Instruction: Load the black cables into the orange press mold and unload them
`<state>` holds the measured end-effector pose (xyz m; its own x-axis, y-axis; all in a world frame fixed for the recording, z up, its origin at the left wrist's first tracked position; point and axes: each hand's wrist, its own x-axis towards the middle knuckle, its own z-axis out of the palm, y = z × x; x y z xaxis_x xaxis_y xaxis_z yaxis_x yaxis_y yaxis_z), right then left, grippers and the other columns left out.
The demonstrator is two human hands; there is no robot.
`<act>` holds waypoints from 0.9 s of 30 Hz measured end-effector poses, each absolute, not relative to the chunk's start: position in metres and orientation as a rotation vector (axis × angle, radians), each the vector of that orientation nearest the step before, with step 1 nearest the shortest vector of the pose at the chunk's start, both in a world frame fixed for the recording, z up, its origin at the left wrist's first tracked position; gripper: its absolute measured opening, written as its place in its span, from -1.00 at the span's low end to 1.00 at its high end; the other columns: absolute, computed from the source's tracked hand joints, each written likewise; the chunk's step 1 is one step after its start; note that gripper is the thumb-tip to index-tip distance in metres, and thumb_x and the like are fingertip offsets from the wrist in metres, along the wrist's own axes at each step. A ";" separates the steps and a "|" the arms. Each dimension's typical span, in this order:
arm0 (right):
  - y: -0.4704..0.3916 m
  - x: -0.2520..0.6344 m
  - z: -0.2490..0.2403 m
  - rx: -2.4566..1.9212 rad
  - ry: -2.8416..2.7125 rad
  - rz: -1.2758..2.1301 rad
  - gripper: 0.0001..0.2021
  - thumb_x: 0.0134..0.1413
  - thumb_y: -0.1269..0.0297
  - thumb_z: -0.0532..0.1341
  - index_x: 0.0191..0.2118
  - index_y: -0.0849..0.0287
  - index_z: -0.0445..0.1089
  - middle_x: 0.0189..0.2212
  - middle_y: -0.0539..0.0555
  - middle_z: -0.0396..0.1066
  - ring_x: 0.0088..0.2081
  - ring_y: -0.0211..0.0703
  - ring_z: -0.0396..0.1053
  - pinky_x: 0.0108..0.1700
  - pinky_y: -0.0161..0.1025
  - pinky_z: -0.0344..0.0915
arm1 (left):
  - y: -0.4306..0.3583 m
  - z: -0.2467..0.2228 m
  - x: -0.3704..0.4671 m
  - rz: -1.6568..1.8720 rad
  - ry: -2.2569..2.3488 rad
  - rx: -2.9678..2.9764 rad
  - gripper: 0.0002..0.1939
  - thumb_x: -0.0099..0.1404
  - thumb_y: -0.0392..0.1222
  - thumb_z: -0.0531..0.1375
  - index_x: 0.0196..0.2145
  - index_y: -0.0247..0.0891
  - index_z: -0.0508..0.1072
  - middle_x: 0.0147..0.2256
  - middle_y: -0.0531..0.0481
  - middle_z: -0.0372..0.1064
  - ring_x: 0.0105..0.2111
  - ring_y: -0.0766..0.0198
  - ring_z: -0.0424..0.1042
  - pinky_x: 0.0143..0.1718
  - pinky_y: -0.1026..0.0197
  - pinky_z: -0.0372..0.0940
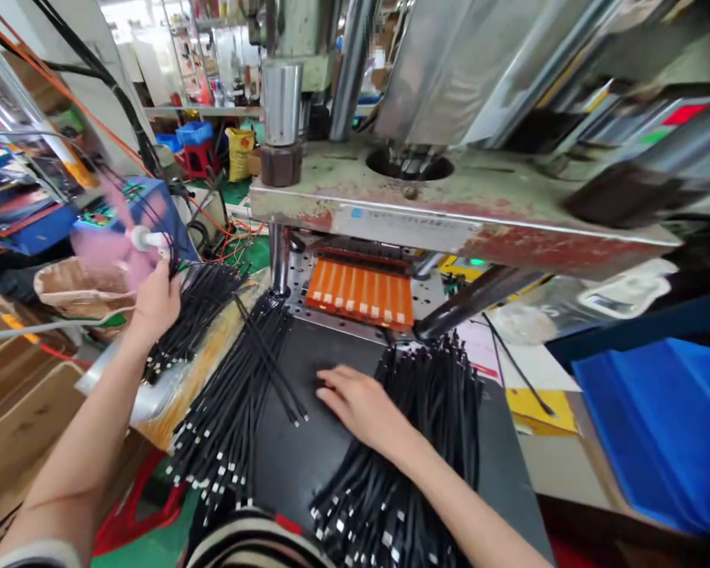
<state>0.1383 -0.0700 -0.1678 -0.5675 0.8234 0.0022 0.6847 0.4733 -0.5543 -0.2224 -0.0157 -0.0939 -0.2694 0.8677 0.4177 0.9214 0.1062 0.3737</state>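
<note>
— Which step is this, would you say?

— Sorting and picking, I judge; the left hand (pixel 154 304) reaches out to the far bundle of black cables (pixel 198 312) lying on the foil-wrapped board (pixel 147 398) at the left, just below the small pink fan (pixel 131 241); the right hand (pixel 360 406) lies flat on the black mat (pixel 296 394) in front of the press.

— And the grips?

— The left one is curled over the cable ends, though whether the fingers have actually closed on a strand I cannot tell (the back of the hand hides them); the right is released, fingers spread loosely, palm down, its heel touching the right-hand heap of cables (pixel 426 426) and clasping nothing.

— Where do the cables sit?

— In three heaps; one under the left hand, a middle heap (pixel 237 410) fanned across the mat's left edge, one at the right. The orange mould (pixel 360 293) stands just behind the mat, under the press plate (pixel 450 209).

— The next move?

— It likely calls for separating a few strands cleanly and lining their metal tips toward the mould's slots.
</note>
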 end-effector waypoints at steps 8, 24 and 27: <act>-0.056 0.037 -0.174 -1.525 -2.599 0.668 -0.90 0.20 0.33 0.18 -0.20 0.21 0.38 -0.22 0.18 0.44 -0.22 0.00 0.45 -0.27 -0.20 0.27 | -0.039 -0.152 -0.214 0.074 -2.279 -1.687 -0.29 0.34 0.20 -0.05 0.20 -0.47 0.14 -0.12 -0.51 0.27 -0.17 -0.21 0.36 -0.26 -0.01 0.23; 0.094 0.089 -0.117 -1.409 -1.510 0.706 -0.85 0.00 0.24 0.29 -0.49 0.18 0.44 -0.54 0.00 0.47 -0.39 -0.14 0.43 -0.30 -0.31 0.26 | 0.039 -0.127 -0.092 -1.057 -1.363 -2.880 -0.81 0.32 -0.19 0.10 -0.18 -0.24 0.48 -0.19 -0.15 0.45 -0.14 0.11 0.42 -0.05 0.10 0.27; 0.113 0.091 -0.123 -1.461 -1.460 0.735 -0.79 -0.02 0.19 0.29 -0.56 0.17 0.42 -0.52 0.03 0.49 -0.35 -0.10 0.45 -0.25 -0.28 0.29 | 0.058 -0.130 -0.078 -1.149 -1.176 -2.999 -0.81 0.31 -0.22 0.11 -0.20 -0.22 0.51 -0.14 -0.11 0.49 -0.05 0.13 0.42 0.05 0.07 0.25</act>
<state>0.0905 0.1126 -0.1229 0.1202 0.9748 0.1877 0.4301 0.1193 -0.8949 -0.0781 0.0579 -0.1304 0.5467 0.6838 0.4832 0.4990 -0.7295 0.4678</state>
